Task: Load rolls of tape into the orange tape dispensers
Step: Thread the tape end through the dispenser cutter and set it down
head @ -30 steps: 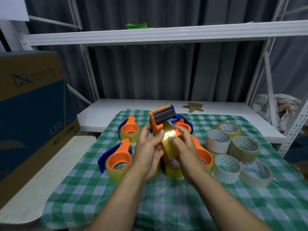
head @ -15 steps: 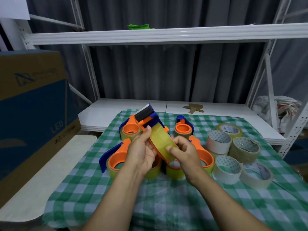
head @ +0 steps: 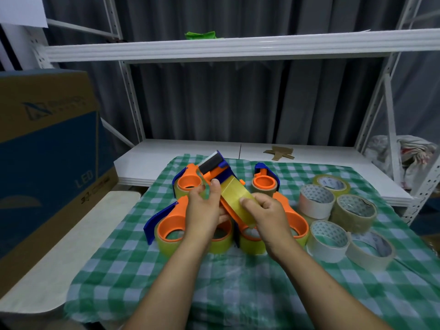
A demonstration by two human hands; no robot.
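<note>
At 9 o'clock I see a big blue and brown box (head: 47,151), and a white rack (head: 238,44) runs across 12 o'clock. A green checked cloth (head: 114,265) fills the lower half. Both forearms come up from 6 o'clock and meet at centre, above the cloth. The left hand (head: 204,210) has its grip clenched round the orange frame of a dispenser (head: 215,167), thumb pointing straight up along it; the dark roller head tilts toward 11 o'clock. The right hand (head: 266,213), back upward, grasps the yellow roll (head: 238,198) seated on that dispenser, fingers curled over its outer face. Loaded dispensers (head: 170,226) lie on the cloth around and beneath the hands. Loose rolls (head: 352,210) sit clustered at 3 o'clock, touching one another.
</note>
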